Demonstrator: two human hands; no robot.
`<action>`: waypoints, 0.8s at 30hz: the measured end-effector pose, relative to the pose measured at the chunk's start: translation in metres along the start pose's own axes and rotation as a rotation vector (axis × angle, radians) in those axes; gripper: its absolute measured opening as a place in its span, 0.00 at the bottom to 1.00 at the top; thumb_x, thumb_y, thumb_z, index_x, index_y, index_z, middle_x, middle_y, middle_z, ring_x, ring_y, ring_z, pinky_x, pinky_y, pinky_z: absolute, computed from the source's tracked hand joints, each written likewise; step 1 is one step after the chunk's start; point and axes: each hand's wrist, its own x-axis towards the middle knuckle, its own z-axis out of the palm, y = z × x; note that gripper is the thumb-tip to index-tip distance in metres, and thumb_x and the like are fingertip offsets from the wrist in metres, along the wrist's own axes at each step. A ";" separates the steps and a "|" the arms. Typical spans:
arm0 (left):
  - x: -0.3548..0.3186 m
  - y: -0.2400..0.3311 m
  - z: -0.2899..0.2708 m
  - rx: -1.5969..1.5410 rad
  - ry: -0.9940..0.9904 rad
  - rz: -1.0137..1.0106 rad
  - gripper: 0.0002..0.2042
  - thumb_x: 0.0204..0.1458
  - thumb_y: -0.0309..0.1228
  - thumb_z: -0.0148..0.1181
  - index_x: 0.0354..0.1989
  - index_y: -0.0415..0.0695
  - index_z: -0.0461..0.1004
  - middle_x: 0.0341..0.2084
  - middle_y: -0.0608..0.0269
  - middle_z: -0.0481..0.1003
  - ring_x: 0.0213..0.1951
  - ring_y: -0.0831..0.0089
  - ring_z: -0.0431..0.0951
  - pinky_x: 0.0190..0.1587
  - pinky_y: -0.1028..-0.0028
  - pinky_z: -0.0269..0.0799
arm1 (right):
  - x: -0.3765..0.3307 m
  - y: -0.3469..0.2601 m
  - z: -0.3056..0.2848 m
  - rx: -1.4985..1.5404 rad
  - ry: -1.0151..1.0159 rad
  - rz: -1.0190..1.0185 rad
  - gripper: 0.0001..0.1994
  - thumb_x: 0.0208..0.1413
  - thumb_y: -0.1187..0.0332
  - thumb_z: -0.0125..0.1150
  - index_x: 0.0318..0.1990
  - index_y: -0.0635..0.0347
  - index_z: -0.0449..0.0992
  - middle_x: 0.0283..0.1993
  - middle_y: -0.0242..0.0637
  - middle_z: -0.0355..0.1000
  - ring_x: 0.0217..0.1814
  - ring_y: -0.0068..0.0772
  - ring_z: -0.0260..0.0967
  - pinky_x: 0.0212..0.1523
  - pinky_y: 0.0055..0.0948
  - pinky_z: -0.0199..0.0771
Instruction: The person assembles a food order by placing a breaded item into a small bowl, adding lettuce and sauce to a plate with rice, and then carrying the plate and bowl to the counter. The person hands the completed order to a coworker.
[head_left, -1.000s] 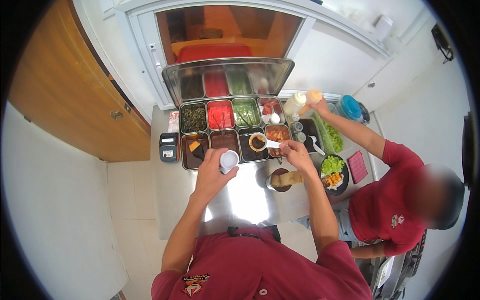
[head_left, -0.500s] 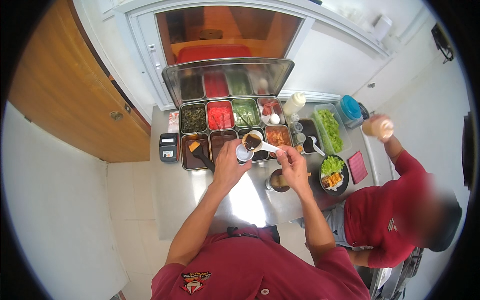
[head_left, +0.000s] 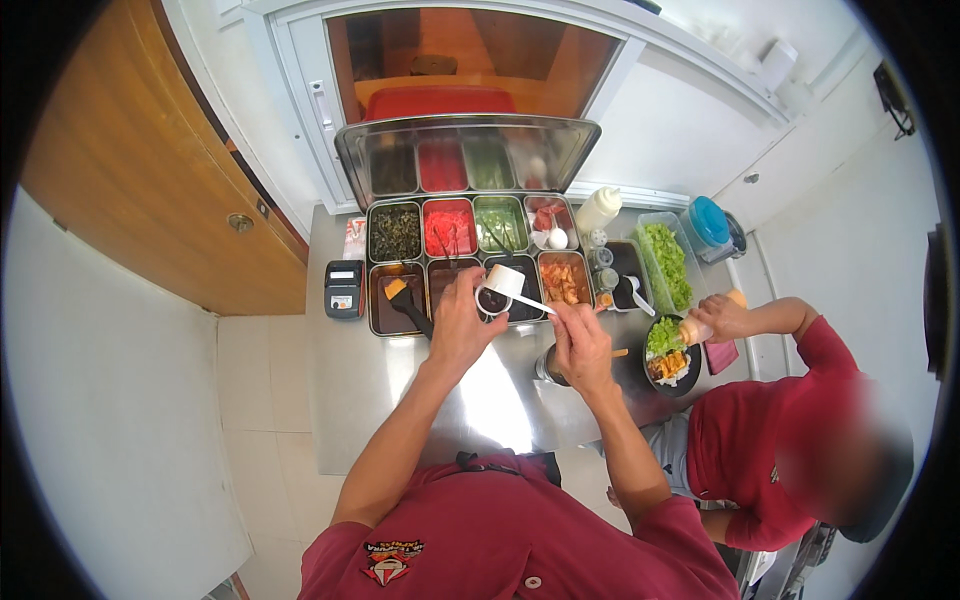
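Note:
My left hand [head_left: 462, 322] grips a small round cup [head_left: 494, 300] with dark sauce in it, held just above the front row of the steel tray of food compartments [head_left: 466, 262]. A white spoon [head_left: 512, 284] is in my right hand [head_left: 581, 345], its bowl over the cup and its handle running back to my fingers. Under my right hand, partly hidden, stands a dark round bowl [head_left: 552, 366] on the steel counter [head_left: 370, 390].
To my right a person in a red shirt tips a squeeze bottle [head_left: 705, 322] over a black bowl of salad and food [head_left: 668, 356]. A tub of green leaves [head_left: 668, 262], a white bottle [head_left: 598, 210], a blue-lidded container [head_left: 710, 222] and a small black card machine [head_left: 343, 288] stand around.
My left hand has carried the cup rightward and up to the tray's front row, and my right hand has brought the spoon over it. The other person's bottle has come down over their bowl.

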 end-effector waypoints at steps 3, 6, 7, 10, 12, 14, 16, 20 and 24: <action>0.001 -0.001 -0.002 0.009 0.006 0.002 0.36 0.39 0.26 0.75 0.60 0.40 0.65 0.47 0.43 0.78 0.51 0.43 0.77 0.55 0.52 0.72 | -0.004 0.005 0.000 0.055 -0.045 0.187 0.09 0.68 0.70 0.61 0.51 0.64 0.79 0.33 0.36 0.72 0.31 0.27 0.69 0.31 0.26 0.67; 0.001 -0.002 -0.004 0.033 0.004 0.007 0.34 0.40 0.27 0.75 0.58 0.39 0.68 0.49 0.45 0.78 0.51 0.45 0.77 0.56 0.53 0.72 | -0.001 0.016 0.009 0.335 0.016 0.536 0.11 0.69 0.66 0.60 0.49 0.64 0.80 0.37 0.36 0.76 0.35 0.26 0.76 0.32 0.28 0.72; 0.001 -0.003 -0.005 0.076 0.013 0.020 0.33 0.40 0.28 0.76 0.58 0.39 0.70 0.48 0.46 0.78 0.50 0.48 0.78 0.54 0.55 0.73 | -0.001 0.019 0.013 0.482 0.104 0.545 0.13 0.71 0.63 0.58 0.47 0.67 0.80 0.39 0.34 0.78 0.35 0.20 0.74 0.35 0.25 0.72; -0.001 -0.006 -0.010 0.182 0.044 0.055 0.31 0.40 0.31 0.76 0.56 0.40 0.74 0.48 0.50 0.78 0.48 0.53 0.79 0.53 0.59 0.75 | 0.004 0.040 0.012 0.305 -0.020 0.682 0.12 0.68 0.65 0.59 0.46 0.67 0.81 0.38 0.42 0.80 0.36 0.31 0.79 0.39 0.31 0.76; -0.004 -0.009 -0.014 0.227 0.050 0.037 0.29 0.40 0.31 0.76 0.54 0.39 0.77 0.48 0.51 0.77 0.49 0.51 0.78 0.54 0.58 0.74 | 0.008 0.055 0.020 0.007 -0.139 0.493 0.11 0.66 0.65 0.61 0.45 0.63 0.82 0.36 0.45 0.80 0.33 0.39 0.79 0.36 0.36 0.76; -0.006 -0.011 -0.019 0.204 0.069 0.033 0.27 0.40 0.32 0.76 0.52 0.39 0.78 0.47 0.52 0.77 0.49 0.49 0.77 0.55 0.57 0.73 | 0.010 0.067 0.031 -0.158 -0.209 0.350 0.09 0.64 0.66 0.62 0.44 0.61 0.83 0.35 0.49 0.80 0.34 0.48 0.78 0.36 0.42 0.76; -0.009 -0.013 -0.024 0.237 0.077 0.023 0.27 0.40 0.32 0.76 0.52 0.40 0.78 0.46 0.52 0.76 0.49 0.50 0.77 0.54 0.57 0.73 | 0.013 0.075 0.047 -0.194 -0.224 0.262 0.08 0.61 0.68 0.62 0.42 0.60 0.84 0.38 0.54 0.79 0.38 0.59 0.78 0.39 0.51 0.77; -0.013 -0.016 -0.034 0.247 0.077 -0.007 0.28 0.39 0.32 0.77 0.52 0.40 0.77 0.45 0.52 0.75 0.50 0.50 0.76 0.55 0.57 0.72 | 0.024 0.089 0.068 -0.278 -0.304 0.273 0.08 0.62 0.68 0.62 0.42 0.58 0.84 0.37 0.52 0.80 0.39 0.59 0.79 0.41 0.52 0.78; -0.015 -0.021 -0.039 0.237 0.066 -0.053 0.29 0.40 0.31 0.78 0.54 0.40 0.76 0.46 0.53 0.74 0.51 0.50 0.74 0.56 0.56 0.72 | 0.023 0.096 0.063 -0.262 -0.405 0.325 0.08 0.61 0.68 0.62 0.43 0.56 0.85 0.37 0.51 0.81 0.41 0.58 0.80 0.44 0.51 0.79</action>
